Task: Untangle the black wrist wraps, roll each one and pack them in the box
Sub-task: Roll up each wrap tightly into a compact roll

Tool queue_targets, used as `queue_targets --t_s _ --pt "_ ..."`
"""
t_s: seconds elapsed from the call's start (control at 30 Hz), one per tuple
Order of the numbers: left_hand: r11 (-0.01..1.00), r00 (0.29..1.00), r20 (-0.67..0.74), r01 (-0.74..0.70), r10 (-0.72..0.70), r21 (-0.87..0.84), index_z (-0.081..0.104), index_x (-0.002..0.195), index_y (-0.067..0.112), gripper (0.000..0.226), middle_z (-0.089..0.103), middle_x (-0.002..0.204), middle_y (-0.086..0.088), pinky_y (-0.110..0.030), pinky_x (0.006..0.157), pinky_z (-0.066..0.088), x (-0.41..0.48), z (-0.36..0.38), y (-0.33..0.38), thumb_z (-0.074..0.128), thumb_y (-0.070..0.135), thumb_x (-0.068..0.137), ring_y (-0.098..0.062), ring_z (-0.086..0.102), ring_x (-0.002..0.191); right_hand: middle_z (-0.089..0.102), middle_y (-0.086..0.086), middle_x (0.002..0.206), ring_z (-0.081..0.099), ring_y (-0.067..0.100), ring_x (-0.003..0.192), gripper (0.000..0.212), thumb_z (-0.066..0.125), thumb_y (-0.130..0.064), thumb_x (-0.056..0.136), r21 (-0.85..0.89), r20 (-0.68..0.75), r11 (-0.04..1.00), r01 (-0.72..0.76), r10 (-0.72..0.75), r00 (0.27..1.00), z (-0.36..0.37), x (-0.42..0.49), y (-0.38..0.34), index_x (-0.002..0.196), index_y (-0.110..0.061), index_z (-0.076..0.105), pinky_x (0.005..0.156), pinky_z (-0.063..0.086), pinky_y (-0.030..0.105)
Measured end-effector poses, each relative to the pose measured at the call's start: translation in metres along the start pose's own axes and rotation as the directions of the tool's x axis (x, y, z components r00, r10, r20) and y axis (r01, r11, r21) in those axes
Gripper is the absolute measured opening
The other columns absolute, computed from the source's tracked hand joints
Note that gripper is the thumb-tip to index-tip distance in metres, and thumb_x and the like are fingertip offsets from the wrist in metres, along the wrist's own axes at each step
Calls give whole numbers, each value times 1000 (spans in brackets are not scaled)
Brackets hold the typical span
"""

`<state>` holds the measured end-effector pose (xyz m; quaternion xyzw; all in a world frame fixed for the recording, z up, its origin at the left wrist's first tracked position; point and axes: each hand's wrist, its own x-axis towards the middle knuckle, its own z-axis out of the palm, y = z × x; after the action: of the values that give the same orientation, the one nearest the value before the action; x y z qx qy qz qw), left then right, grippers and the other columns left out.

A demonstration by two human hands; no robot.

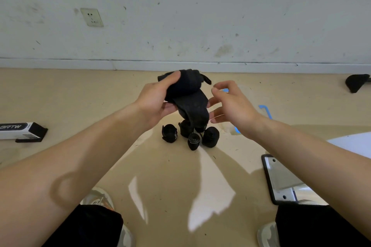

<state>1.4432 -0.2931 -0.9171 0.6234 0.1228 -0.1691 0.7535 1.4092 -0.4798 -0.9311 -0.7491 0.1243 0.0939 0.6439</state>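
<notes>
Wrist wrap (186, 94): part-rolled, left hand (158, 99) fingers curled round it for winding. Right hand (230, 104): fingers spread, holding nothing.

Half-rolled black wrap (185, 94) aloft, four rolled wraps (210, 137) beneath, box (20, 130) far left

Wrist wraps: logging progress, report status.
Left grip holds half-rolled wrap; right grip open beside its tail. Four rolls on floor, box far left. Nothing in the way.

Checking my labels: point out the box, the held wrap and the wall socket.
box (14, 134): head view, white printed side.
held wrap (190, 84): head view, rolled upper part.
wall socket (92, 17): head view, faceplate centre.
</notes>
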Motion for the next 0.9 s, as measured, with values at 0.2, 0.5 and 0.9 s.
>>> queue_targets --t_s 0.2,0.5,0.9 --pt "996 998 -42 37 -40 -77 68 122 15 32 74 110 -4 -26 65 62 3 -8 3 66 39 100 -15 78 80 46 -11 104 57 8 77 44 63 -13 86 -636 262 580 510 -460 849 -3 -6 4 122 -35 50 66 49 26" --pt "999 997 -58 43 -44 -26 68 115 12 30 75 110 -7 -27 62 62 3 -7 1 66 37 100 -16 79 75 49 -12 99 52 14 82 30 53 -18 86 -634 301 421 649 -638 708 -6 -3 -1 105 -26 75 72 53 44" --pt "998 999 -27 -29 30 57 64 127 4 34 76 106 -12 -31 63 63 -4 9 -8 68 25 100 -22 76 85 67 -1 98 61 19 83 19 61 -11 89 -605 311 288 742 -772 554 -6 -10 -16 98 -15 77 70 48 30"
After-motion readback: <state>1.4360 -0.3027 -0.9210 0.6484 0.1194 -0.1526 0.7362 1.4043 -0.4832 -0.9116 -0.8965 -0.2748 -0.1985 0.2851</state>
